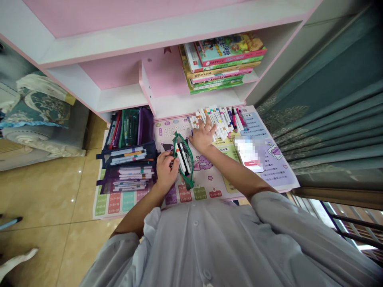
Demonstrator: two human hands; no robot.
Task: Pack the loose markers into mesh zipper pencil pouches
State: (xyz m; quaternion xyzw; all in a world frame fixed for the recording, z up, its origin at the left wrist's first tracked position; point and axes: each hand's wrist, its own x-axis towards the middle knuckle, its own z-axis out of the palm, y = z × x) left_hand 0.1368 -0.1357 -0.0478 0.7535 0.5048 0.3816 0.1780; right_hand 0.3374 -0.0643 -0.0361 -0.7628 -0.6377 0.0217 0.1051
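A mesh zip pouch with green trim (192, 167) lies unzipped on the desk, with several white markers (180, 156) inside. Curled at its left side, my left hand (167, 169) grips the pouch's edge; part of the grip is hidden. My right hand (204, 136) reaches over a pile of white markers (220, 121) with its fingers spread, touching the near left part of the pile. Whether a marker sits under the fingertips is hard to see. Pink and purple pens (239, 119) lie at the pile's right end.
Filled mesh pouches (128, 155) are stacked on the left of the desk. A phone with a lit screen (249, 155) lies to the right on the printed desk mat (209, 194). Books (224, 59) fill part of the shelf above; a curtain (329, 99) hangs at the right.
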